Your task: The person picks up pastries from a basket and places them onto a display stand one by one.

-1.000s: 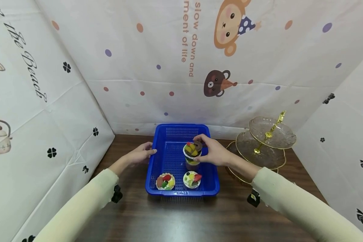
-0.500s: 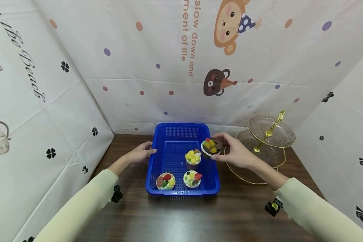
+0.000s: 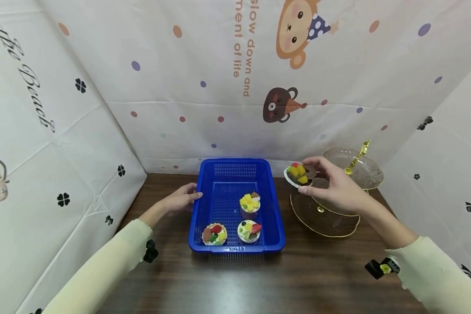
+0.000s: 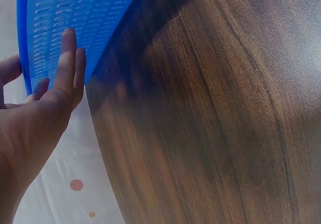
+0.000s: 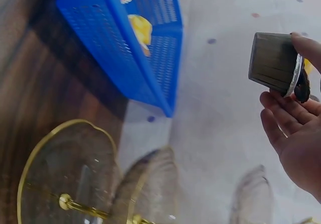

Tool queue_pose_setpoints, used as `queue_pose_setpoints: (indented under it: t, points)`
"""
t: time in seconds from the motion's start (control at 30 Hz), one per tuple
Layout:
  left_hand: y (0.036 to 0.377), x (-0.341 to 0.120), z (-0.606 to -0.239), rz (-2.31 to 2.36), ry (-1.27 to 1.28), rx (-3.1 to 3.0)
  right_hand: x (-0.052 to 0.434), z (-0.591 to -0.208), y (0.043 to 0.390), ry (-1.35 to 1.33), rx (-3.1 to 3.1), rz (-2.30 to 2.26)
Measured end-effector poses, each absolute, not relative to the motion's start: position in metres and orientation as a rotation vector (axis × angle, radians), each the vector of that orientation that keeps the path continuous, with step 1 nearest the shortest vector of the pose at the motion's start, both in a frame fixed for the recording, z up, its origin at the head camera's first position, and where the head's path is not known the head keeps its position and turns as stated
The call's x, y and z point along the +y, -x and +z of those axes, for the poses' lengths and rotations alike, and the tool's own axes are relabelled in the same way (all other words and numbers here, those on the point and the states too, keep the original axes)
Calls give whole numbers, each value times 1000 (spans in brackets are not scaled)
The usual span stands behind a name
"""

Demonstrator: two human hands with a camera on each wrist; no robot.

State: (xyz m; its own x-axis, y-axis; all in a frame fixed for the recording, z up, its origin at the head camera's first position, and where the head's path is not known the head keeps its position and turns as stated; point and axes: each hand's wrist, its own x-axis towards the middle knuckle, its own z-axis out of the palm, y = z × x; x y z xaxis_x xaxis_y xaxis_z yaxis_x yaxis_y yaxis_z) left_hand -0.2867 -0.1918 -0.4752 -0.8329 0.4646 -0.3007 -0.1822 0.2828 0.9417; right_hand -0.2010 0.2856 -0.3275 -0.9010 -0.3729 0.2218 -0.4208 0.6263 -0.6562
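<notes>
My right hand (image 3: 333, 185) pinches a toy cupcake (image 3: 298, 174) with yellow and red fruit, holding it tilted in the air between the blue basket (image 3: 207, 192) and the tiered glass stand (image 3: 349, 183). The right wrist view shows the cupcake (image 5: 275, 63) with its dark ribbed cup, gripped at the rim by my fingertips (image 5: 307, 45). My left hand (image 3: 182, 200) rests with straight fingers against the basket's left wall (image 4: 55, 38). Three cupcakes stay in the basket: a yellow-topped one (image 3: 249, 204), a strawberry one (image 3: 249, 231) and a mixed-fruit one (image 3: 214, 234).
The glass stand has gold rims and a gold handle (image 3: 360, 153), standing right of the basket on a dark wooden table (image 3: 259, 279). Printed fabric walls (image 3: 180, 65) close in the back and both sides.
My right hand lifted the cupcake out of the basket and carried it right and up, toward the glass stand. The left hand stayed on the basket wall.
</notes>
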Motion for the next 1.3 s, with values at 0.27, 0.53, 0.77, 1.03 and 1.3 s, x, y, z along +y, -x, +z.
queue_pose_setpoints:
  t: [0.27, 0.53, 0.77, 1.03, 1.3]
  points:
    - [287, -191, -476, 1583, -240, 2032, 305, -305, 192, -644, -2680, 1162]
    - [288, -190, -476, 1607, -209, 2024, 326, -301, 183, -569, -2595, 1271]
    - [287, -190, -476, 1587, -212, 2035, 347, -302, 174, -537, -2549, 1277]
    - [287, -192, -476, 1599, -213, 2029, 372, -294, 170, -522, -2545, 1271]
    - [287, -192, -476, 1595, -220, 2028, 396, -294, 169, -483, -2591, 1233]
